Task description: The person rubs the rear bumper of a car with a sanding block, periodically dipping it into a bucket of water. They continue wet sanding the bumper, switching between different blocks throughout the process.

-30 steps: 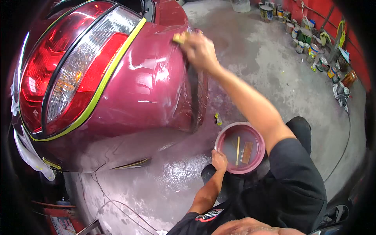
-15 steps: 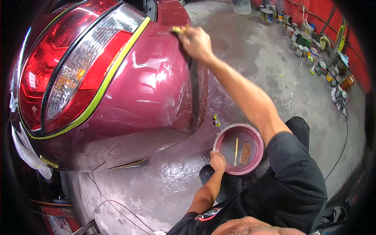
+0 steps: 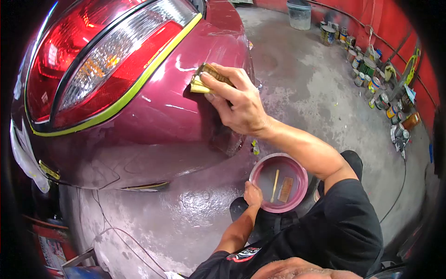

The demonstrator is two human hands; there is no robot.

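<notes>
My right hand (image 3: 244,102) grips a sanding block (image 3: 200,84), yellow on one side with a dark ridged back, between thumb and fingers. It is over the wet maroon bumper (image 3: 158,123) of a car, beside the tail light (image 3: 104,60). Yellow-green masking tape (image 3: 124,101) runs along the light's edge. Low in the view, my left hand (image 3: 253,193) is closed on the rim of a pink basin (image 3: 303,183). Cloudy water fills the basin, with a thin pale stick (image 3: 275,185) and a brown rectangular block (image 3: 285,189) inside.
Several paint cans (image 3: 368,67) line the red wall (image 3: 390,23) at the right, near a grey bucket (image 3: 298,15). A cable (image 3: 125,244) crosses the wet concrete floor (image 3: 195,207). Scraps of yellow-green tape (image 3: 255,148) lie between bumper and basin.
My right hand has come back from the bumper's far edge with the sanding block, toward the panel's middle. The view has shifted slightly. My left hand stays on the basin rim.
</notes>
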